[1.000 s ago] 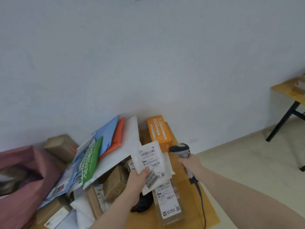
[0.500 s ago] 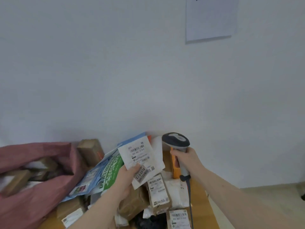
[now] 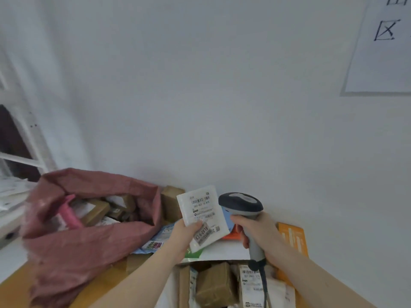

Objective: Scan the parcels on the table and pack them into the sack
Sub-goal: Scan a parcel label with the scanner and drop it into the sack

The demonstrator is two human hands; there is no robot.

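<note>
My left hand (image 3: 183,235) holds a flat white parcel (image 3: 201,215) with barcode labels, lifted above the pile, thumb on its lower label. Just to its right my right hand (image 3: 259,232) grips a grey barcode scanner (image 3: 241,206) by the handle, its head level with the parcel and its cable hanging down. A pink-red sack (image 3: 93,238) lies open at the left with several brown parcels (image 3: 97,211) inside. More parcels (image 3: 214,285) lie on the wooden table (image 3: 104,283) below my hands.
An orange box (image 3: 293,241) stands by the wall at the right. Blue, green and white mailers (image 3: 162,238) lie under the held parcel. A brown box (image 3: 170,202) leans behind the sack. A paper sign (image 3: 382,47) hangs on the white wall.
The view has swung left, bringing the sack's open mouth into view. My left hand carried the white parcel leftward toward the sack, and my right hand with the scanner followed alongside.
</note>
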